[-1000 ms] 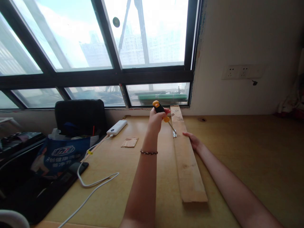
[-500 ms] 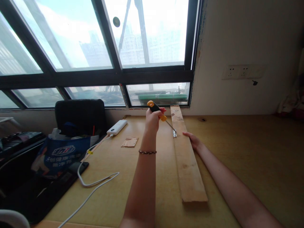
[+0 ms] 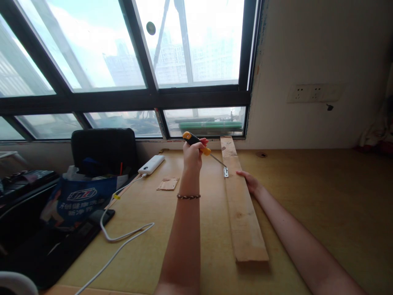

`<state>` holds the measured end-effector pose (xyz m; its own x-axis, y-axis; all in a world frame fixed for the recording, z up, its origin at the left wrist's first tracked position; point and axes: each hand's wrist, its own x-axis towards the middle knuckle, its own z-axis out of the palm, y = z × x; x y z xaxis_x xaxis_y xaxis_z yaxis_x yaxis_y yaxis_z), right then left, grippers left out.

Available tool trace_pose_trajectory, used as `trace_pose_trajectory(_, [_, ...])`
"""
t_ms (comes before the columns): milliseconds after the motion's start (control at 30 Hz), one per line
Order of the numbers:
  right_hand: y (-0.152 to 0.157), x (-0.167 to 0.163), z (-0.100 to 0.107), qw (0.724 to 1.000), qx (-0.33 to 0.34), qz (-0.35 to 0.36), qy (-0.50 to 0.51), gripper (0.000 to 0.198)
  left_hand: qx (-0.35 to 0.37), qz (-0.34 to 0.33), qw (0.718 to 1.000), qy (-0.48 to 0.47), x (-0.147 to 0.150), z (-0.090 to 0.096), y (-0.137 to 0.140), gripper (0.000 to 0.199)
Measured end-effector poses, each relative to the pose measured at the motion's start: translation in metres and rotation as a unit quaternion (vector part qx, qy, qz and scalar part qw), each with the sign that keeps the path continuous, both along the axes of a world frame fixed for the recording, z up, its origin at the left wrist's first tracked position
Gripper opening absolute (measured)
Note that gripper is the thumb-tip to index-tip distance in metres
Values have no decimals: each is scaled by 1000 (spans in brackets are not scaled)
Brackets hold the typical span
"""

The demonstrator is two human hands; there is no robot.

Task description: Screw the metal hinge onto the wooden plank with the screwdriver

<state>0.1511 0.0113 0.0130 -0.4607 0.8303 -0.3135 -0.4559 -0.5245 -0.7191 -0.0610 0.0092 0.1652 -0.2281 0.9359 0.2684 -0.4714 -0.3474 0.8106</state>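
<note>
My left hand [image 3: 193,155] grips the yellow-and-black handle of a screwdriver [image 3: 196,143]. The shaft slants down to the right, its tip at the upper end of a small silver metal hinge [image 3: 226,172]. That hinge sits on the left edge of a long wooden board [image 3: 242,205], which lies lengthwise on the table. On the opposite edge, my right hand [image 3: 250,181] holds the board at about the hinge's level, one digit resting on top. The rest of its fingers are mostly hidden against the board's side.
A small scrap of wood [image 3: 168,183] lies left of my left arm. Beyond it are a white power bank [image 3: 151,164] and its cable [image 3: 125,237] on the table [image 3: 307,196]. A black chair [image 3: 104,151] and blue bag [image 3: 80,200] stand left, below the window.
My left hand and the screwdriver have shifted slightly left, tilting the handle lower. The tip has moved a little up and left on the hinge. My right hand and the board stay put.
</note>
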Motion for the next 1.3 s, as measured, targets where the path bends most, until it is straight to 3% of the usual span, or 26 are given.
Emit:
trace_pose_trajectory(933, [-3, -1, 0, 1000, 25, -5, 6, 25, -24, -11, 999, -34, 3, -4, 3, 19])
trace_pose_trajectory(1100, [7, 1, -2, 994, 90, -51, -38, 24, -25, -6, 999, -35, 2, -3, 3, 19])
trace_pose_trajectory(1167, [12, 2, -1, 974, 136, -153, -93, 23, -26, -4, 999, -34, 2, -3, 3, 19])
trace_pose_trajectory(1200, [14, 2, 1, 950, 162, -227, -141, 24, -26, -5, 999, -33, 1, -3, 3, 19])
trace_pose_trajectory(1233, [15, 2, 4, 912, 195, -300, -201, 25, -26, -5, 999, -33, 1, -3, 3, 19])
trace_pose_trajectory(1300, [13, 0, 13, 806, 292, -394, -331, 29, -27, -5, 999, -33, 1, -3, 3, 19])
